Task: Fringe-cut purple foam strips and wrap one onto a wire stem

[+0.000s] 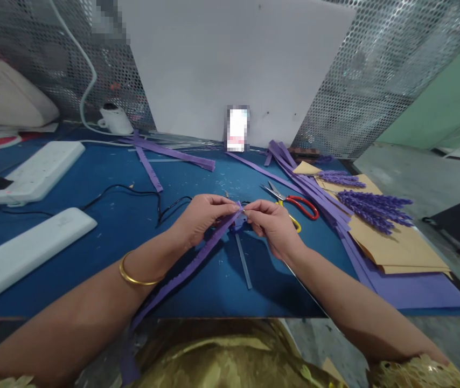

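A long fringed purple strip (197, 260) runs from the fingertips down to the lower left, past the table's front edge. My left hand (203, 215) pinches its upper end between thumb and forefinger. Close beside it, my right hand (272, 223) pinches a thin wire (303, 284) at the strip's end; the wire slants down to the right beneath my right forearm. Behind the fingertips a small blue-purple object is partly hidden. A narrow clear stick (243, 261) lies on the blue table (214, 296) below the hands.
Red-handled scissors (302, 205) and yellow-handled ones (295, 223) lie right of the hands. Purple strips (314, 186), brown paper (399, 250) and purple flower sprigs (375, 207) are farther right. White power strips (32, 253), a black cable (120, 187) and a cup (116, 119) are left. A lit phone (237, 129) stands behind.
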`<state>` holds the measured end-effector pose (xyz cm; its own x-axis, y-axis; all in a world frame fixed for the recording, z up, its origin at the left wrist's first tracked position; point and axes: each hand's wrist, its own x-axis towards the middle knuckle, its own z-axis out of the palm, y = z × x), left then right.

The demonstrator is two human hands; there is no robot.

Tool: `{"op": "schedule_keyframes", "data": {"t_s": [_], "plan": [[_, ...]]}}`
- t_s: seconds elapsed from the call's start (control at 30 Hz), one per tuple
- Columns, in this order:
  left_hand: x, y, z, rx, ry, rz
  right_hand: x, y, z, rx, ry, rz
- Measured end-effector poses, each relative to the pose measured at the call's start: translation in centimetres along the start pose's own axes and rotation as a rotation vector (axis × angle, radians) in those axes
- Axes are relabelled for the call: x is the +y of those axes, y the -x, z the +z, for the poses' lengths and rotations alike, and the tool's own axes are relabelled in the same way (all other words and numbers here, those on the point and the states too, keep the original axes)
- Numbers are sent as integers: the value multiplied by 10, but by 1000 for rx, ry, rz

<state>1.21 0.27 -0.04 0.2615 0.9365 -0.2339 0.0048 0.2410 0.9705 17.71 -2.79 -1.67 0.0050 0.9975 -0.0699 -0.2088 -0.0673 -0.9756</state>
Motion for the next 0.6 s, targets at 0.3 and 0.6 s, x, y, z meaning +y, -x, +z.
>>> {"op": "schedule_keyframes", "data": {"t_s": [0.3, 0.6], "plan": [[1, 0, 2, 39, 8, 59, 3, 0, 0, -32, -25, 88], [2, 4, 5, 49, -111, 31, 4, 1, 2, 30, 134, -54]]}}
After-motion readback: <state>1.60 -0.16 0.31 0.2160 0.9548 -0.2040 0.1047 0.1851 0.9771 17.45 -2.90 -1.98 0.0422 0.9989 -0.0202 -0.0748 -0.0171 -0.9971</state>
